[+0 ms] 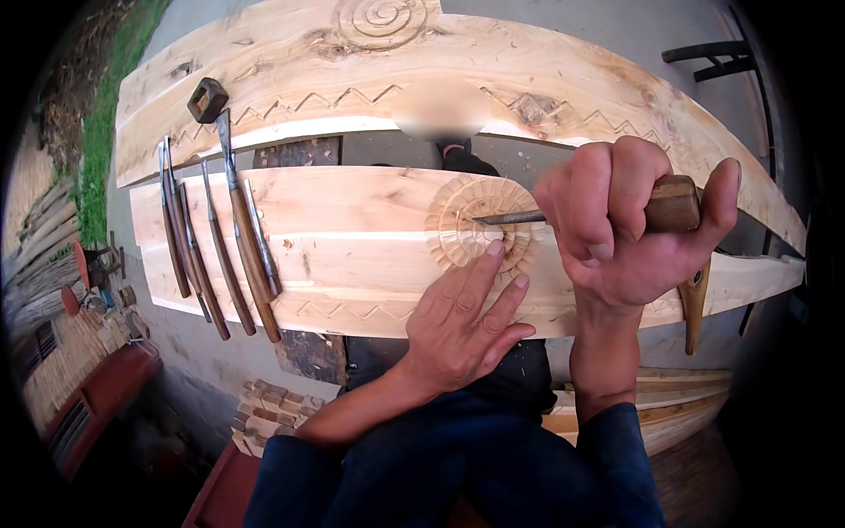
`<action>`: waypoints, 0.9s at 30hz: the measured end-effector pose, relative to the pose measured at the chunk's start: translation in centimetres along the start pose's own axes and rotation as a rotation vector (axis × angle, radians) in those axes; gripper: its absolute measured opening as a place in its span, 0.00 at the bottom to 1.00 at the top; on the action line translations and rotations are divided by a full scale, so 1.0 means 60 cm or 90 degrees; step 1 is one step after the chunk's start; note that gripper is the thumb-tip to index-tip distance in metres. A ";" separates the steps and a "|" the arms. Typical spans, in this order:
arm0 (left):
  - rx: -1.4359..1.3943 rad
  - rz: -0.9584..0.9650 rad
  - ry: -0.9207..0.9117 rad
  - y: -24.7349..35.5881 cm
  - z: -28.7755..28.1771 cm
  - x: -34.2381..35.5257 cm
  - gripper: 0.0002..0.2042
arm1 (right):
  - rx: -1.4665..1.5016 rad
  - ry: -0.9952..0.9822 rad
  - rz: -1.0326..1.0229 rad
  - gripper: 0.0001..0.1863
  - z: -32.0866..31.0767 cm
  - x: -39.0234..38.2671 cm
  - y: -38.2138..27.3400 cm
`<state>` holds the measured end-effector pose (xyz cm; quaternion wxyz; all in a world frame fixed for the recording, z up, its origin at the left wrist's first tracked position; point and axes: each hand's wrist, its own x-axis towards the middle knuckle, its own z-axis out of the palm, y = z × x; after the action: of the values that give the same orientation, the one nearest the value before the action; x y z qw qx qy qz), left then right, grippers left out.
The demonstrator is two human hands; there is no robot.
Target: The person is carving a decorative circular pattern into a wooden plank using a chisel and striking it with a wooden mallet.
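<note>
My right hand (629, 216) is wrapped round the wooden handle of a carving chisel (515, 217). The blade points left, and its tip meets a round petal-edged rosette (451, 249) cut into a pale board (352, 202). My left hand (471, 317) lies on the board with fingers stretched out, fingertips at the rosette's lower edge near the blade. It holds nothing. A zigzag line is cut along the board's near edge.
Several wooden-handled chisels (231, 251) lie across the board's left part, with a square-headed mallet (209, 100) beyond. A second board (308, 79) bears a spiral and zigzags. Wood blocks (273, 405) are stacked near left; a curved wooden-handled tool (694, 312) sits at right.
</note>
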<state>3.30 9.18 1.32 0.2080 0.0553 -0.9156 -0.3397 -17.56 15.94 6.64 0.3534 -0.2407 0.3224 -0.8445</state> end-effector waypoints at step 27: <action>0.020 0.032 -0.141 0.014 0.029 0.014 0.46 | 0.055 -0.028 0.038 0.42 -0.018 0.008 0.014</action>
<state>1.88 10.64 0.97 0.1132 -0.0026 -0.9392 -0.3241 -18.17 15.54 5.37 0.3956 -0.2336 0.2847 -0.8414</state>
